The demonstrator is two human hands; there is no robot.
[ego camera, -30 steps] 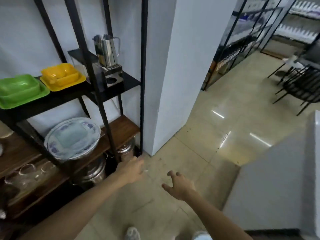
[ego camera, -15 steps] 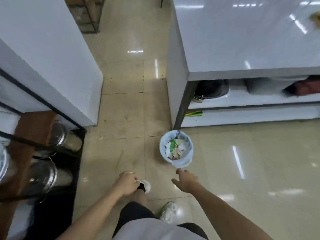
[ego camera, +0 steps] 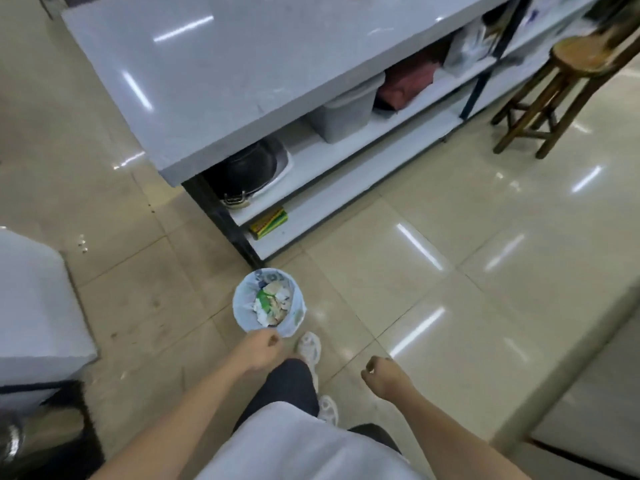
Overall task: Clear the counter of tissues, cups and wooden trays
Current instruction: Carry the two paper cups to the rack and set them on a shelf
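Note:
A small waste bin (ego camera: 239, 308) lined with a pale blue bag stands on the floor by the counter's corner leg, filled with crumpled paper and wrappers. My left hand (ego camera: 259, 351) hovers at the bin's near rim, fingers closed on a small scrap that looks like tissue and is mostly hidden. My right hand (ego camera: 381, 375) hangs over the floor to the right of the bin, fingers curled in with nothing in them. The white counter top (ego camera: 207, 81) fills the upper left. No cups are visible on the part in view.
Under the counter, shelves hold a black wok (ego camera: 249, 168), a grey tub (ego camera: 343, 112) and a red cloth (ego camera: 405, 81). A wooden stool (ego camera: 581, 57) stands at upper right. A white pillar (ego camera: 31, 299) is on the left. My shoe (ego camera: 309, 348) is beside the bin.
I have turned from the shelf rack to the counter and stepped up to the bin. My left hand has reached the bin's rim. My right hand's fingers have curled in.

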